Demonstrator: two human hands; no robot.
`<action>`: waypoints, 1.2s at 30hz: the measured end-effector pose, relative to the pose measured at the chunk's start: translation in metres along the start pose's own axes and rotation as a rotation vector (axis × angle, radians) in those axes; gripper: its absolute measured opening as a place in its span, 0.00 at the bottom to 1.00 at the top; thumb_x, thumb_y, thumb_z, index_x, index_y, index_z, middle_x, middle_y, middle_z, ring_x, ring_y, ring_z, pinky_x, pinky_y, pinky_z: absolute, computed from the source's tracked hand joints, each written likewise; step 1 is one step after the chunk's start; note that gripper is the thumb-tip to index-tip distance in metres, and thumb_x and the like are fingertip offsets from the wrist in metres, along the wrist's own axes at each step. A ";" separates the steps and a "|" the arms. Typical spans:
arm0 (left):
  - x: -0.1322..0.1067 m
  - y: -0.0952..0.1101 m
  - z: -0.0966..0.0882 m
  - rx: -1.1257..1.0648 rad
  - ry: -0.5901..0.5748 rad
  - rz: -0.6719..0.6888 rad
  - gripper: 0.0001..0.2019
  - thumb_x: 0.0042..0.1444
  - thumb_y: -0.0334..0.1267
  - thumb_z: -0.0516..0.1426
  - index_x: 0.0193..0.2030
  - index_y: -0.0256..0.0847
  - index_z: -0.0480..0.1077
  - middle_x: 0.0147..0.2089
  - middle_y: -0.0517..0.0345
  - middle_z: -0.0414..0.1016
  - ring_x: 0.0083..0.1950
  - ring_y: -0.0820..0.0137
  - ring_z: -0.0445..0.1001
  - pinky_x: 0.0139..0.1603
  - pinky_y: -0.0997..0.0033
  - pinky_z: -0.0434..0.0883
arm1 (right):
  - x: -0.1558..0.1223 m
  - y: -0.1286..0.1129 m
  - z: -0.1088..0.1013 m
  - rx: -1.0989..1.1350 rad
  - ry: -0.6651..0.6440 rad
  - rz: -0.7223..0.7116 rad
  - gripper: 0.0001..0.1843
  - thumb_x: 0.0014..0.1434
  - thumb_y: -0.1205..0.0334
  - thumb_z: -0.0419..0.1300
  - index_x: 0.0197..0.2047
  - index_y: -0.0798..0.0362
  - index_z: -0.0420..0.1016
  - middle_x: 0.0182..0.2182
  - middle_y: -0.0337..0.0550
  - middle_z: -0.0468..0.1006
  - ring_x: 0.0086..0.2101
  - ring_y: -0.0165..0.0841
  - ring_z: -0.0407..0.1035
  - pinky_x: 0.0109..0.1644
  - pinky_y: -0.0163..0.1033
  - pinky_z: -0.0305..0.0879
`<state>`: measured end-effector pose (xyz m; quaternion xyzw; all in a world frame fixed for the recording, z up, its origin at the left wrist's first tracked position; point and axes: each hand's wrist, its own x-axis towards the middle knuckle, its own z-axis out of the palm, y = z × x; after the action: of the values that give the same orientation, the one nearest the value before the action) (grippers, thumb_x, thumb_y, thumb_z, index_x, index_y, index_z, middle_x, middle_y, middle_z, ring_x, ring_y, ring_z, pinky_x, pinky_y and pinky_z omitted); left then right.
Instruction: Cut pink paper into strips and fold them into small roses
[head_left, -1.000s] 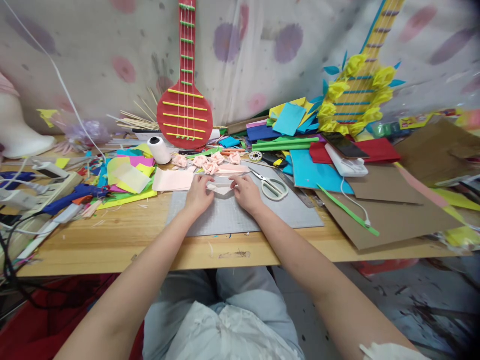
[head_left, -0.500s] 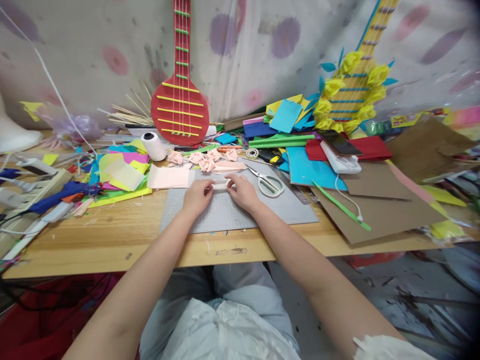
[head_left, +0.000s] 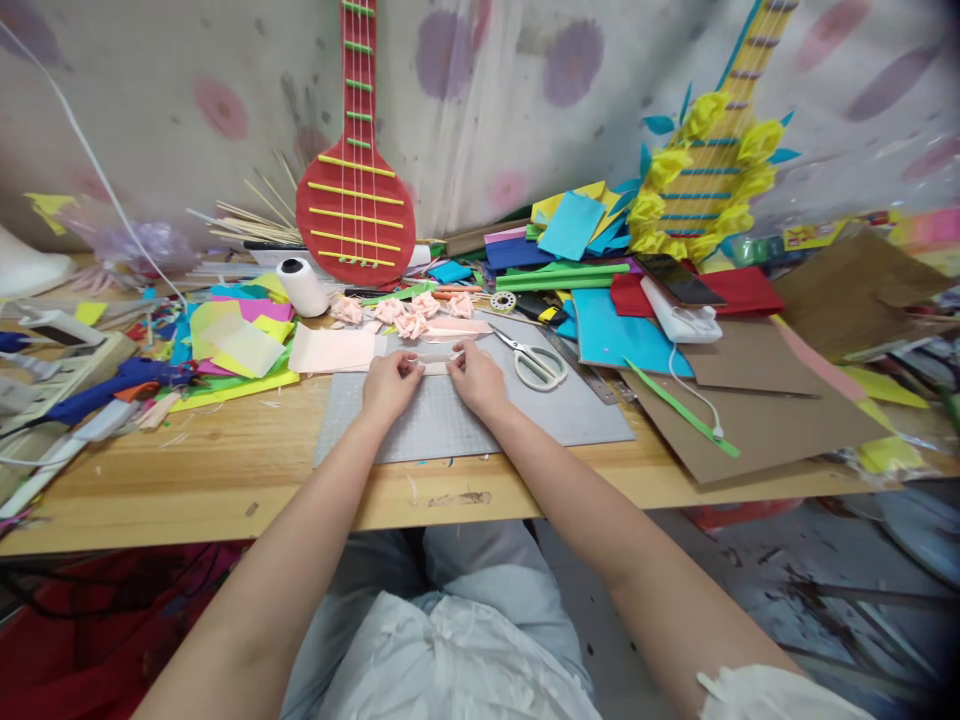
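Observation:
A pale pink strip of paper [head_left: 433, 368] is stretched between my two hands, low over the grey cutting mat [head_left: 480, 435]. Its left end is pinched in my left hand [head_left: 391, 385]; my right hand [head_left: 478, 378] grips the right end between thumb and fingers. Just behind the hands lie several pink paper flowers [head_left: 411, 322] and a flat pink paper piece [head_left: 459, 328]. To the left is a larger pale pink sheet [head_left: 332, 350]. Scissors with pale handles [head_left: 538, 368] rest on the mat beside my right hand.
A red paper lute [head_left: 355, 215] and a yellow one with flowers [head_left: 709, 180] lean at the back. A thread spool [head_left: 303, 287] and coloured paper [head_left: 240, 340] lie left, near a blue glue gun [head_left: 112, 388]. Brown cardboard [head_left: 757, 415] and a phone [head_left: 681, 280] are right.
The paper strip looks wider and flatter between my fingers, and my hands have shifted very slightly. The view has moved a little; the things on the table stay where they were.

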<state>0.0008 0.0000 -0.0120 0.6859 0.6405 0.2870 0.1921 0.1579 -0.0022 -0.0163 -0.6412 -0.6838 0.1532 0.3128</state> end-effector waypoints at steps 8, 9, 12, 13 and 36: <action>0.000 0.003 0.005 0.027 0.084 -0.047 0.19 0.48 0.39 0.56 0.49 0.41 0.66 0.35 0.59 0.75 0.45 0.65 0.70 0.44 0.68 0.64 | -0.003 -0.007 -0.003 -0.174 -0.026 -0.018 0.10 0.56 0.62 0.52 0.43 0.51 0.64 0.34 0.42 0.74 0.39 0.36 0.64 0.38 0.37 0.58; -0.001 0.004 0.005 0.030 0.085 -0.045 0.19 0.48 0.39 0.56 0.49 0.41 0.66 0.35 0.59 0.75 0.45 0.65 0.69 0.45 0.68 0.64 | -0.003 -0.007 -0.003 -0.195 -0.030 -0.020 0.09 0.57 0.62 0.52 0.43 0.51 0.64 0.34 0.42 0.74 0.39 0.35 0.64 0.38 0.37 0.57; -0.001 0.006 0.005 0.043 0.079 -0.059 0.19 0.49 0.39 0.55 0.49 0.41 0.65 0.35 0.59 0.75 0.47 0.64 0.69 0.45 0.67 0.64 | -0.003 -0.008 -0.003 -0.248 -0.032 -0.011 0.08 0.57 0.61 0.52 0.41 0.51 0.64 0.36 0.43 0.74 0.40 0.35 0.64 0.38 0.37 0.57; -0.002 0.006 0.004 0.049 0.076 -0.064 0.19 0.49 0.39 0.55 0.49 0.41 0.65 0.35 0.58 0.75 0.48 0.64 0.68 0.46 0.67 0.64 | -0.003 -0.008 -0.002 -0.260 -0.030 -0.007 0.08 0.58 0.60 0.52 0.41 0.51 0.64 0.36 0.43 0.74 0.39 0.35 0.64 0.38 0.37 0.57; -0.006 0.010 0.006 0.233 0.098 0.109 0.03 0.52 0.35 0.52 0.35 0.44 0.65 0.35 0.56 0.72 0.45 0.62 0.64 0.41 0.67 0.63 | -0.004 -0.013 0.001 -0.465 -0.043 -0.022 0.10 0.61 0.58 0.49 0.44 0.51 0.64 0.40 0.47 0.73 0.44 0.37 0.64 0.39 0.37 0.60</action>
<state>0.0121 -0.0063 -0.0117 0.7227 0.6398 0.2537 0.0636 0.1467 -0.0074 -0.0102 -0.6853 -0.7141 0.0018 0.1433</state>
